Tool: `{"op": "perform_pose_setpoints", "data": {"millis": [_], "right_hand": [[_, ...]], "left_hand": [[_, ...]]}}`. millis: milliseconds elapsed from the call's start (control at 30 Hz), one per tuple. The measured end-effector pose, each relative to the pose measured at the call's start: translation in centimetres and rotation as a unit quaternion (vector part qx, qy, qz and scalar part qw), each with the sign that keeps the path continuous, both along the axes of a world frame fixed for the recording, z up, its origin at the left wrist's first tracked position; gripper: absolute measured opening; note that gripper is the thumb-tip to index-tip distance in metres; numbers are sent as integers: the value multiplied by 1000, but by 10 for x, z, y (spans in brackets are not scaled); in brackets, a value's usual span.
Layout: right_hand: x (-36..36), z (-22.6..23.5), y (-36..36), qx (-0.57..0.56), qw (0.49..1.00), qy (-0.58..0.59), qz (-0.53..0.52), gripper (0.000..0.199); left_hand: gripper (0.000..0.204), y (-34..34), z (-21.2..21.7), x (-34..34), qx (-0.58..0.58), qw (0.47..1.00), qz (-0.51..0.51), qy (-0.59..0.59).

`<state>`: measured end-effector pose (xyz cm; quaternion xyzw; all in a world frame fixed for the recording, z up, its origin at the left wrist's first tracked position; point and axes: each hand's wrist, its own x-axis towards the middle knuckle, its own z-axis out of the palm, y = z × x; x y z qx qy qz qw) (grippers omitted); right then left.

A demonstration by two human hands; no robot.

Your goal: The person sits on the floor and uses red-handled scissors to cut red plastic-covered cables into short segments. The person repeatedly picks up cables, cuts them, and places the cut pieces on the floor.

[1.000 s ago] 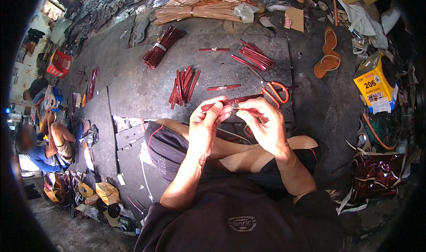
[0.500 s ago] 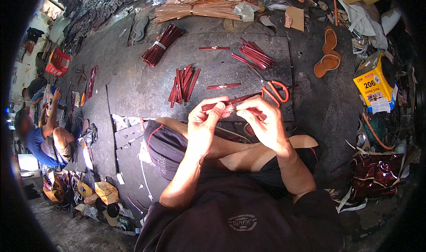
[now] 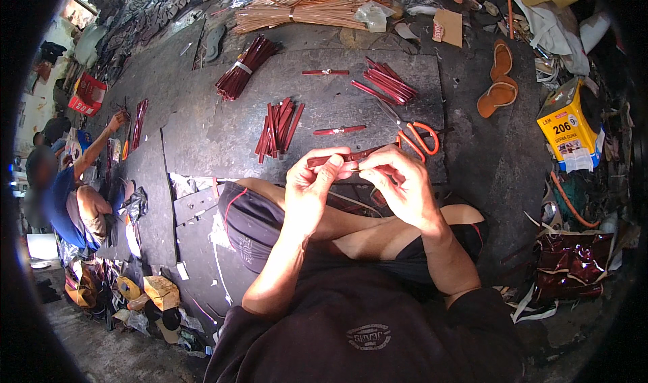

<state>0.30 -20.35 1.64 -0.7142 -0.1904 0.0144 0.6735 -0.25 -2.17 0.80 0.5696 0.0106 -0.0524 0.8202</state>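
The left hand (image 3: 310, 182) is pinching a dark red strip (image 3: 352, 157) over the board (image 3: 219, 130); the right hand (image 3: 406, 188) is working at it (its exact grip I cannot tell). The next move is probably calling for steady holding.

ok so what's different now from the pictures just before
The co-worker's hand at left has moved up and right in the picture, stretched out near the thin red bundle; whether it grasps anything is too small to tell. The person's left hand still holds the strip, the right hand still at it; scissors and sandals stay put.
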Motion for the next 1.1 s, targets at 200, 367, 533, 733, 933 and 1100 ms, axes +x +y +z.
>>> {"op": "perform_pose_setpoints", "data": {"millis": [200,367,533,733,933,1100], "right_hand": [[-1,-4,-1,37,998,53,-3,13],[-4,-3,3,8,998,32,-54,13],[-9,-1,18,-108,959,-182,-189,20],[-11,-12,20,-31,982,-69,-173,20],[-12,-9,19,90,990,61,-92,15],[-14,-2,16,-26,991,-44,-125,18]], "left_hand": [[20,0,-1,0,9,1000,2,6],[22,-3,1,-5,27,998,-5,-58],[29,-15,-9,-11,-29,995,58,-72],[29,-23,-12,-12,-43,992,92,-74],[26,-23,-13,-13,-64,992,77,-72],[25,-23,-16,-12,-57,992,69,-90]]}}
